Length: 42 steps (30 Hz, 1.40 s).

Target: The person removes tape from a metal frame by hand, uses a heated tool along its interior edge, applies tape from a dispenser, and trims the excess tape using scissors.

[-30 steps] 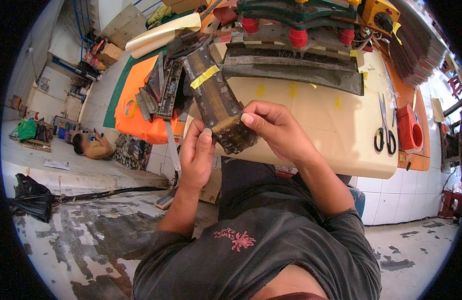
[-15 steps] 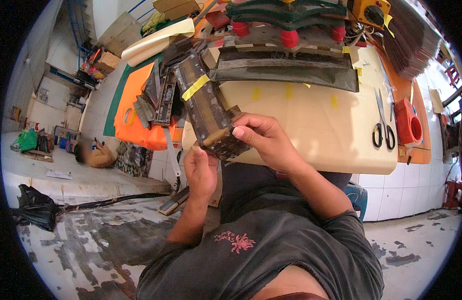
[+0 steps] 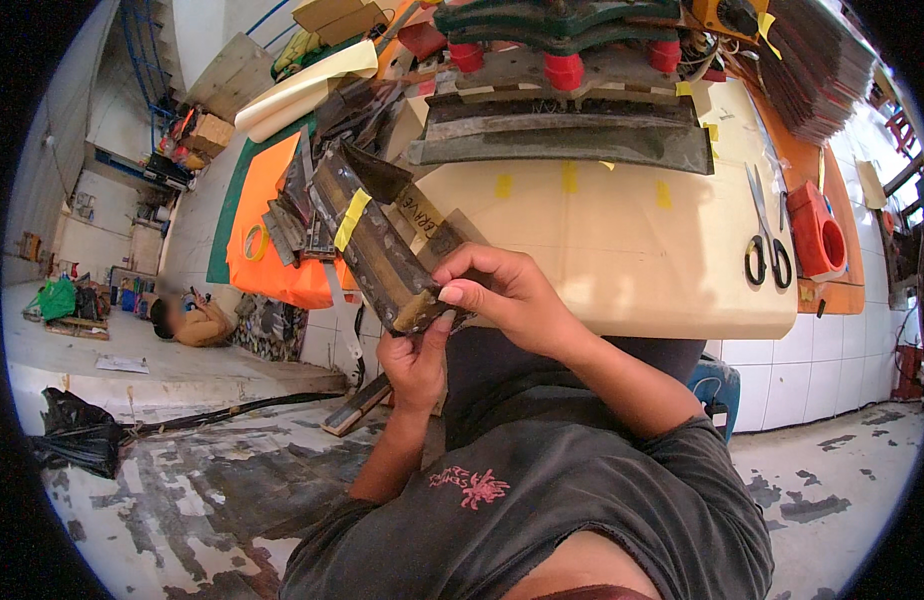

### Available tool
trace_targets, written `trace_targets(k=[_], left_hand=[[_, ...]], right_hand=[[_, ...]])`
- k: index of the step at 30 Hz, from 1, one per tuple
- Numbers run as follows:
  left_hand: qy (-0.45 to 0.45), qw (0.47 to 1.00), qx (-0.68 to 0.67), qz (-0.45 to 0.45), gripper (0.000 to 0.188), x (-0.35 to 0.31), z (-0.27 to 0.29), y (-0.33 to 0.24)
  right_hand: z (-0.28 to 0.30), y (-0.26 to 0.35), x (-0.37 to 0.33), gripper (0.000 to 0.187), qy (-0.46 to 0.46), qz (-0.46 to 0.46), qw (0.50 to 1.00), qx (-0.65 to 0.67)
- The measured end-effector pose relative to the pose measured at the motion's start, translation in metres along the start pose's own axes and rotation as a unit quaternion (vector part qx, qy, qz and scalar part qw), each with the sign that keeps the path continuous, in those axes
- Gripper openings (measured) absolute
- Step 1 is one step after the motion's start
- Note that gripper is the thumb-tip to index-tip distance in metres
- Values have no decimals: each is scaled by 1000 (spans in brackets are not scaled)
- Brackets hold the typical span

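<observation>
A long, dark brown, worn strip-like piece lies slantwise at the table's left part, with its near end at the front edge. A short band of yellow tape crosses it. The thumb and fingers of my right hand pinch the near right corner. Below that same end, my left hand grips the edge between thumb and fingers. A thin dark flap stands up along the far side of the piece. What material it is made of, I cannot tell.
On the cream-covered table lie black-handled scissors and a red tape dispenser. A long dark bar sits before a green machine with red feet. Orange sheet and a yellow tape roll are left. Another person is far left.
The piece has tipped, so its flap and written underside layer now show beside it. Its near end has shifted slightly left and down. Both hands keep their grip, the left thumb now against the end.
</observation>
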<state>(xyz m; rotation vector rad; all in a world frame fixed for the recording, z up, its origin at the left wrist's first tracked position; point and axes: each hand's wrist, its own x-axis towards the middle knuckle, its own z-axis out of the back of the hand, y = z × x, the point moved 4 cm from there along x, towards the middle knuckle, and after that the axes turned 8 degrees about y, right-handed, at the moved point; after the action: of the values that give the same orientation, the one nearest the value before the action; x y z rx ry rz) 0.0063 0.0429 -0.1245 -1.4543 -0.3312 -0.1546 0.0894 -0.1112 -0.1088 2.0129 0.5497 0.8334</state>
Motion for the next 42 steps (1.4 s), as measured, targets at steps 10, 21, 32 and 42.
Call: trace_targets(k=[10,21,32,42], left_hand=[[-70,995,42,-57,23,0,-14,-6],[-76,994,40,-62,28,-7,-10,6],[-68,995,-16,-72,31,-4,-12,11],[-52,996,-12,-68,32,-2,-15,4]], right_hand=[[7,-2,-4,24,-15,-8,999,-48],[21,-13,-21,33,8,-45,979,-198],[35,-7,-28,45,44,9,932,-359],[44,-8,-26,36,63,-10,906,-418]])
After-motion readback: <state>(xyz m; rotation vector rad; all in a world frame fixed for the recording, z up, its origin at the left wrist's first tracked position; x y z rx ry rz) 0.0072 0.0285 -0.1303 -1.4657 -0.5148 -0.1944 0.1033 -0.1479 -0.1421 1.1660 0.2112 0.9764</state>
